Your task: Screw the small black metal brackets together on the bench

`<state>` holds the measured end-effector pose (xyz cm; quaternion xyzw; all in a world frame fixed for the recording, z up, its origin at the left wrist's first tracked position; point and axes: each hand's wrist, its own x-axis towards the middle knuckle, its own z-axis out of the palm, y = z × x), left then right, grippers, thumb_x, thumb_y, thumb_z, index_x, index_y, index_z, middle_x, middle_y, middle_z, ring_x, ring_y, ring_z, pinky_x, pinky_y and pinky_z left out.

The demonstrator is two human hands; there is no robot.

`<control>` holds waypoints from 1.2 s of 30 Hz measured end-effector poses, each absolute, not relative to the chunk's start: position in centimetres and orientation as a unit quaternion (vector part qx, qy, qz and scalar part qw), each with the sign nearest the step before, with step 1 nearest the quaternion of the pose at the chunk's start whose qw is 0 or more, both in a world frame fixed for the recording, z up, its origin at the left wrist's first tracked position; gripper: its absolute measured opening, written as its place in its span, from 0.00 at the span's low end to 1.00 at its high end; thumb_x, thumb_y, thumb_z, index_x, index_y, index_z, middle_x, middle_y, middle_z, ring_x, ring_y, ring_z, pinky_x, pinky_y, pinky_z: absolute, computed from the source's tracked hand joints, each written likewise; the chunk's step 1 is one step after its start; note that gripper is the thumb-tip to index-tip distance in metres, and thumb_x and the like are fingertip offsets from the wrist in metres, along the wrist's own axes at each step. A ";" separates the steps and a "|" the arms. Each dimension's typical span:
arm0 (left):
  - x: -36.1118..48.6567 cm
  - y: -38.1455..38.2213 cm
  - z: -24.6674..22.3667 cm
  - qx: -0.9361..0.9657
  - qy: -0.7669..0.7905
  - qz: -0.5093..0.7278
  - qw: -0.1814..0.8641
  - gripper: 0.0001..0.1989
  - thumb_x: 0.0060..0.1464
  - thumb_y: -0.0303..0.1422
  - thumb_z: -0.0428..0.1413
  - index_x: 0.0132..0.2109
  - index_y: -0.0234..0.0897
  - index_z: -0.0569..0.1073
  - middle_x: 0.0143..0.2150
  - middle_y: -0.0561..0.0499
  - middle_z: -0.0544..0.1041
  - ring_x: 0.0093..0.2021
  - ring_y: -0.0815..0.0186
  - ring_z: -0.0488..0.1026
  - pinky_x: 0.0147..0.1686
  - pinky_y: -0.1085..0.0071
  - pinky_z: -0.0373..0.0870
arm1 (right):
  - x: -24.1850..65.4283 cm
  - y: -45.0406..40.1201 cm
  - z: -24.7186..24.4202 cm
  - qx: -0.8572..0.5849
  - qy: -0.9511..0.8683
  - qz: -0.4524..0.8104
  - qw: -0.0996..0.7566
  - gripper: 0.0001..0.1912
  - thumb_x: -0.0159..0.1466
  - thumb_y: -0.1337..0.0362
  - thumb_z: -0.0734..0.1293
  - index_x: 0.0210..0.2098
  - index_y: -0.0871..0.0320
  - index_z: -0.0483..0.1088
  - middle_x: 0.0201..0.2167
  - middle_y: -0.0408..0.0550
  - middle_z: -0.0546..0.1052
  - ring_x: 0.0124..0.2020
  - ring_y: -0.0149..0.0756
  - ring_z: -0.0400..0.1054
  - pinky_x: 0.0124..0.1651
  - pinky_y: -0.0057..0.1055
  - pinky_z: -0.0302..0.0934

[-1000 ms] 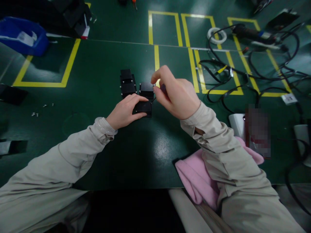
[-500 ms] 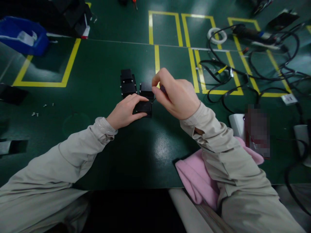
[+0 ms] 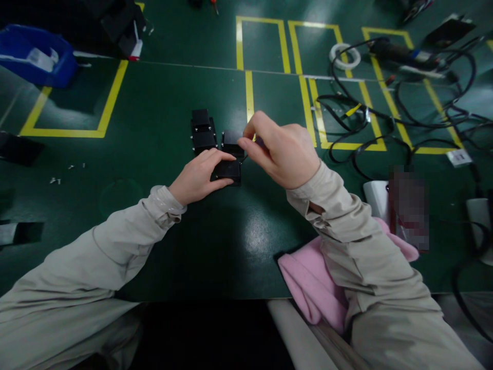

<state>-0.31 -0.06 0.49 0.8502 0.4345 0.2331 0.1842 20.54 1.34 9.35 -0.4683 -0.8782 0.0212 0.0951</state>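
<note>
With twelve o'clock lying straight away from the person, the left hand point(image 3: 198, 177) is reaching toward three o'clock and pinching a black block point(image 3: 228, 168), its fingers bracing the far side and its thumb pressing the near side. The right hand point(image 3: 283, 151) is closing its thumb and index finger around a slender tool point(image 3: 244, 159); how the other fingers are curling I cannot tell. The tool is slanting from half past one down to half past seven, its tip meeting the block's one o'clock corner. The person seems to be working a screw there, too small to confirm, and whether it is tightening or loosening I cannot tell. The next move is probably calling for a firmly braced block and a tip sitting square in the screw.

The block is lying flat on the green table point(image 3: 215, 241), its visible end pointing to three o'clock. Its long axis appears to be running nine to three, but the left hand is covering the other end.

Farther out, a second black block point(image 3: 232, 139) is sitting just beyond at twelve, and a stepped black part point(image 3: 202, 132) is stretching twelve to six at ten o'clock. Loose screws point(image 3: 53, 181) are lying well apart at nine.
</note>
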 end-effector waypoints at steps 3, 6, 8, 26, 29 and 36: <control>-0.3 -0.1 0.5 0.850 0.434 0.233 0.184 0.20 0.59 0.36 0.60 0.56 0.35 0.70 0.52 0.45 0.75 0.54 0.55 0.72 0.55 0.60 0.68 | 20.6 1.4 9.2 -0.475 -0.874 0.020 0.098 0.24 0.73 0.52 0.47 0.54 0.57 0.66 0.34 0.48 0.77 0.36 0.38 0.76 0.40 0.32 0.64; -0.2 -0.2 0.7 0.848 0.437 0.234 0.187 0.20 0.59 0.36 0.61 0.56 0.34 0.70 0.52 0.44 0.75 0.54 0.55 0.72 0.55 0.60 0.68 | 20.6 1.4 9.2 -0.476 -0.873 0.025 0.102 0.21 0.73 0.58 0.48 0.57 0.57 0.63 0.36 0.48 0.78 0.37 0.39 0.76 0.41 0.33 0.64; -0.2 -0.2 0.7 0.847 0.441 0.230 0.189 0.20 0.59 0.36 0.61 0.56 0.35 0.70 0.52 0.45 0.75 0.54 0.55 0.72 0.55 0.60 0.68 | 20.6 1.4 9.2 -0.472 -0.875 0.028 0.100 0.21 0.72 0.58 0.49 0.58 0.58 0.63 0.36 0.48 0.78 0.38 0.39 0.76 0.41 0.34 0.64; -0.2 -0.2 0.7 0.845 0.448 0.221 0.191 0.21 0.59 0.38 0.60 0.56 0.36 0.70 0.53 0.44 0.75 0.55 0.54 0.71 0.56 0.58 0.67 | 20.7 1.3 9.3 -0.466 -0.878 0.029 0.105 0.26 0.73 0.49 0.46 0.51 0.57 0.67 0.33 0.48 0.77 0.35 0.36 0.74 0.39 0.31 0.62; -0.1 -0.2 0.9 0.842 0.454 0.216 0.195 0.21 0.58 0.37 0.60 0.56 0.36 0.70 0.53 0.44 0.75 0.55 0.54 0.71 0.56 0.58 0.67 | 20.6 1.3 9.3 -0.476 -0.873 0.027 0.103 0.24 0.73 0.53 0.46 0.52 0.57 0.66 0.34 0.48 0.77 0.35 0.37 0.74 0.39 0.32 0.62; -0.1 -0.2 0.8 0.843 0.452 0.218 0.195 0.21 0.58 0.37 0.61 0.56 0.36 0.70 0.53 0.44 0.74 0.54 0.54 0.71 0.56 0.59 0.67 | 20.6 1.3 9.2 -0.468 -0.875 0.033 0.122 0.21 0.73 0.55 0.49 0.54 0.58 0.64 0.34 0.47 0.78 0.36 0.36 0.75 0.40 0.31 0.63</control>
